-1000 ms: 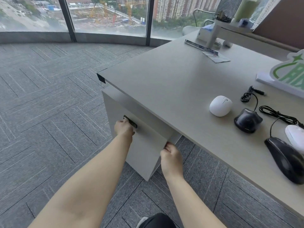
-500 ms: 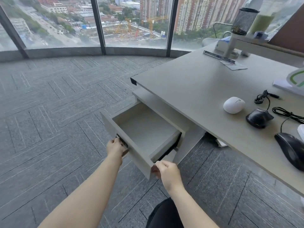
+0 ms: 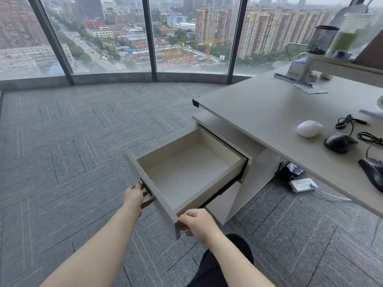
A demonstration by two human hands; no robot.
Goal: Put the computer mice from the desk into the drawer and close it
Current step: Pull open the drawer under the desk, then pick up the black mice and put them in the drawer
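The beige drawer (image 3: 209,184) stands pulled far out of the cabinet under the desk (image 3: 269,112), and its inside is bare. My left hand (image 3: 134,194) grips the dark handle on the drawer front. My right hand (image 3: 196,223) pinches the front panel's near corner. On the desk at the right lie a white mouse (image 3: 309,128), a dark corded mouse (image 3: 339,142) just beyond it, and another black mouse (image 3: 373,175) cut off by the frame's right edge.
Black cables (image 3: 352,123) coil behind the mice. A white power strip (image 3: 301,184) and a dark bag sit on the carpet under the desk. A mesh pen cup (image 3: 322,39) and a green bottle stand on a riser at the far end. Floor-to-ceiling windows curve behind.
The drawer went from shut to pulled far out toward me, both hands staying on its front. My view has lifted and swung left, pushing the mice to the right edge.
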